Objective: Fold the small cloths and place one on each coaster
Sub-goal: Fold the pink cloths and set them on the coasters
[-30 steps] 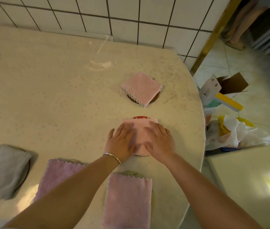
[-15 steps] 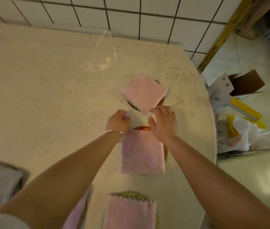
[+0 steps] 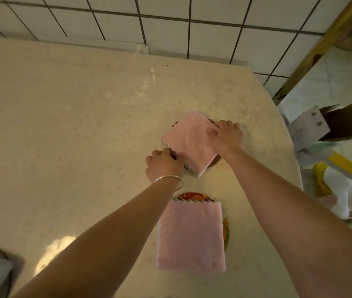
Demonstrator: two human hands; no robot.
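— We get warm, dimmish yellow light over the table [image 3: 63, 125], with a bright sunlit patch [image 3: 52, 252] near the left forearm.

— And we see daylight glare on the floor [image 3: 321, 87] at right. The wall tiles [image 3: 166, 29] bow at the edges, and the lower left corner smears into blur.

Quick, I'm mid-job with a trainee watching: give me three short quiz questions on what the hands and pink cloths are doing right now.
1. True or false: both hands touch the far pink cloth.
2. The near pink cloth lies on: A) a patterned coaster, B) bare table, C) the floor.
3. Which wrist wears the bracelet?

Key: 1 true: left hand at its near-left edge, right hand on its right corner. 2 A. 3 left.
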